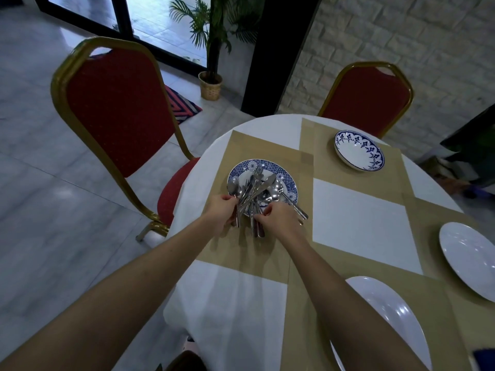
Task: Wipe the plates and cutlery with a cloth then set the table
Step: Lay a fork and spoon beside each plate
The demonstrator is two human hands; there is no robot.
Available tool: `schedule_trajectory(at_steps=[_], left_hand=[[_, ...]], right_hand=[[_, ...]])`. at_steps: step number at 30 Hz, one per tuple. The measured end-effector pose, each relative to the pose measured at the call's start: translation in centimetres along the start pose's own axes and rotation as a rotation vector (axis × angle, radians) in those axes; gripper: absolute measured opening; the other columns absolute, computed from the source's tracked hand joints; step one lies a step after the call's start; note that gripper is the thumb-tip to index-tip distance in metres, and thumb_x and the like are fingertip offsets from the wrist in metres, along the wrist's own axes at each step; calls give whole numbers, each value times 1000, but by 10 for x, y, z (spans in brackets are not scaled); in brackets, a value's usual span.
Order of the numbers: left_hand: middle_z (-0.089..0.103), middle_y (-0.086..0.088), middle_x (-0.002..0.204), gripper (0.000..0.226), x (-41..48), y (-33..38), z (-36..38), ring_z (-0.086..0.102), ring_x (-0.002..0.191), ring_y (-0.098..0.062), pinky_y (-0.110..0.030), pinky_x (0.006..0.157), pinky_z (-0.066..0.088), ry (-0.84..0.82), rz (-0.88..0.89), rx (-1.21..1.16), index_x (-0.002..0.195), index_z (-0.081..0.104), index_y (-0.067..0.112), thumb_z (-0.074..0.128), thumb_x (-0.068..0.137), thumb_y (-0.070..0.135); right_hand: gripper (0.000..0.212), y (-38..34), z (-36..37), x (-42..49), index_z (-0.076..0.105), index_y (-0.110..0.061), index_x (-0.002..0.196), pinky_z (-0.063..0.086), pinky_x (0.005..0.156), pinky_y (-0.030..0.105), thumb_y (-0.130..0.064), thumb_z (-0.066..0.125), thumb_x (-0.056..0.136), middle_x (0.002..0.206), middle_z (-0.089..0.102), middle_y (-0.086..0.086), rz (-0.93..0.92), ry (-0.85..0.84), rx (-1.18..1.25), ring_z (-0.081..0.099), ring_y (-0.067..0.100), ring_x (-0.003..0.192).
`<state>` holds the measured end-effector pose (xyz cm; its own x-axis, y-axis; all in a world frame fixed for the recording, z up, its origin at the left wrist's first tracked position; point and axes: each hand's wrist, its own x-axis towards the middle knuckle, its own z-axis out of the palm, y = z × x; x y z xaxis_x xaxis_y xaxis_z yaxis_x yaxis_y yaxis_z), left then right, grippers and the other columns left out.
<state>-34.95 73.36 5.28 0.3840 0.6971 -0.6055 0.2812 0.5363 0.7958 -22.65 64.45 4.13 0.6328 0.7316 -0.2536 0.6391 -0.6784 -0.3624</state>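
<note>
Where two bare forearms stretch out from the bottom edge, a plain white plate (388, 311) lies closest, at the near right of the round bench (241, 124) and partly hidden by the right forearm. A second white plate (471, 261) sits just beyond it at the right edge. A white tablecloth (230, 303) covers the bench and hangs over its near left side, with tan placemats (251, 258) laid on top. Further out, both hands meet at a blue-patterned plate (292, 188) resting on a placemat toward the left of the bench. It is heaped with cutlery (257, 188): spoons, forks and a knife lie crossed, handles pointing back over the near rim. The left hand (218, 214) has its fingers (229, 200) curled round the handle of a spoon at the plate's left rim; whether it grips more than that one piece I cannot tell. The right hand (278, 218) has its fingers (263, 212) bent inward, pinching handles at the near rim. Another spoon (294, 206) lies just right of that hand, its handle past the rim. Beyond, a blue-bordered plate (359, 151) sits on the far placemat. One red chair (117, 111) with a gold frame stands left of the bench, another (367, 103) behind it. Farthest are a striped rug (179, 105) and a potted plant (211, 76).
</note>
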Motion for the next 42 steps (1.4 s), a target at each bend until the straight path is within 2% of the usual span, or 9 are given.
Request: schedule_trajectory(at_steps=[3, 6, 9, 12, 15, 20, 26, 33, 42], left_hand=[[50, -3, 70, 11, -3, 0, 2, 45, 56, -11, -15, 37, 38, -19, 2, 13, 102, 56, 8, 49, 97, 15], [51, -4, 70, 11, -2, 0, 4, 46, 55, -13, -19, 44, 39, -31, 4, 9, 101, 56, 7, 49, 97, 14], [52, -7, 68, 12, -1, 0, 5, 46, 55, -15, -25, 51, 38, -36, 4, 2, 102, 58, 6, 51, 96, 14], [50, -5, 67, 10, -2, 0, 7, 43, 54, -14, -24, 49, 36, -66, 4, 22, 99, 58, 8, 51, 97, 14], [50, -4, 67, 14, -2, -1, 11, 43, 52, -12, -20, 44, 35, -80, 3, 45, 106, 57, 6, 50, 97, 15], [53, -5, 70, 12, -3, -1, 15, 43, 53, -12, -20, 43, 36, -93, -1, 77, 102, 57, 8, 50, 97, 16], [53, -4, 72, 15, -6, 1, 16, 46, 54, -11, -15, 37, 39, -89, 4, 62, 107, 58, 6, 50, 97, 15], [50, -4, 68, 10, -9, 4, 13, 44, 52, -11, -12, 32, 35, -98, 5, 20, 102, 56, 5, 51, 97, 11], [51, -5, 67, 10, -13, 0, 21, 44, 53, -13, -16, 36, 37, -130, 20, 62, 89, 58, 6, 51, 95, 10]], right_hand=[[35, 2, 1, 4, 64, -7, 81, 44, 58, 29, -41, 63, 89, 79, 65, 7, 66, -12, -62, 62, 21, 73], [21, 5, -4, 8, 62, -6, 94, 51, 65, 32, -27, 57, 91, 90, 69, 12, 122, -38, -30, 65, 27, 80], [27, 9, -13, 10, 57, -9, 103, 41, 58, 27, -34, 55, 91, 93, 66, 11, 162, -67, 5, 58, 25, 79], [21, 16, -24, 8, 55, -10, 83, 41, 64, 28, -30, 55, 90, 84, 59, 8, 215, -84, 6, 55, 25, 75], [13, 23, -28, 6, 60, -12, 88, 42, 64, 27, -24, 55, 89, 83, 58, 5, 268, 11, -49, 55, 24, 74], [10, 24, -21, 3, 64, -21, 99, 46, 69, 31, -22, 58, 90, 100, 60, 1, 54, 152, -130, 56, 19, 87], [29, 10, -10, -2, 71, -17, 90, 46, 67, 28, -45, 62, 88, 91, 65, 1, -56, 32, -199, 62, 18, 82], [42, 1, -14, 2, 53, -13, 78, 40, 52, 26, -54, 59, 86, 72, 60, 5, 119, -51, -44, 59, 23, 67], [30, 26, -60, -1, 50, -21, 60, 38, 60, 27, -35, 60, 84, 64, 54, 2, 218, -76, 172, 53, 21, 66]])
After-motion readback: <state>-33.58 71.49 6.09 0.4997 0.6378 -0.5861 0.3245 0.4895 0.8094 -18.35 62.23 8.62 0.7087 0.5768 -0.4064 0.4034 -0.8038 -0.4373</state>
